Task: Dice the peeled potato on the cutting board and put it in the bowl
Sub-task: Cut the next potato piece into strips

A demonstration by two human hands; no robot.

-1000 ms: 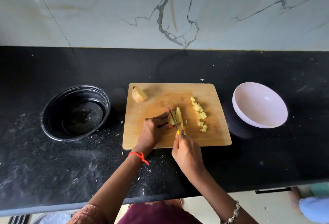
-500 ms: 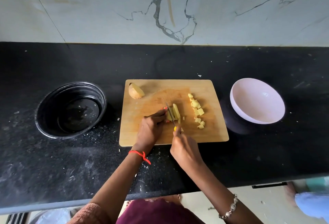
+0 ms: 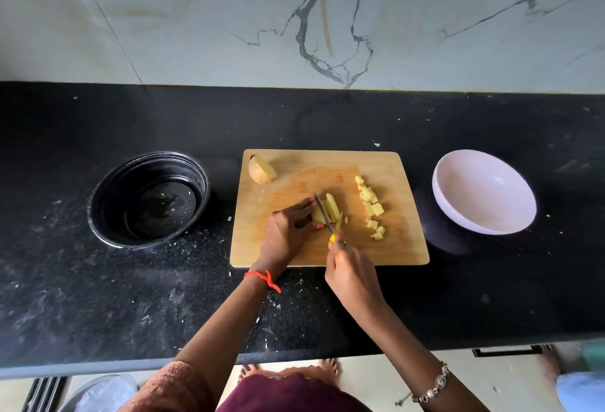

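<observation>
Right grip (image 3: 352, 275) closed round the yellow handle of the knife (image 3: 323, 213), blade pointing away and set down into the potato piece (image 3: 317, 217). Left grip (image 3: 288, 231) with fingers curled down, pinning that piece from the blade's left side. Just right of the blade, a few cut strips (image 3: 333, 207) lying side by side. Farther right, apart from the strips, a loose row of diced cubes (image 3: 371, 207). All on the wooden cutting board (image 3: 393, 248), with an uncut potato half (image 3: 261, 169) near its far left corner. On the black table (image 3: 98, 297), a white bowl (image 3: 458, 189) just right of the board and a black bowl (image 3: 111, 202) to the left. Red thread (image 3: 262, 277) round the left wrist, bracelet (image 3: 432, 385) on the right.
</observation>
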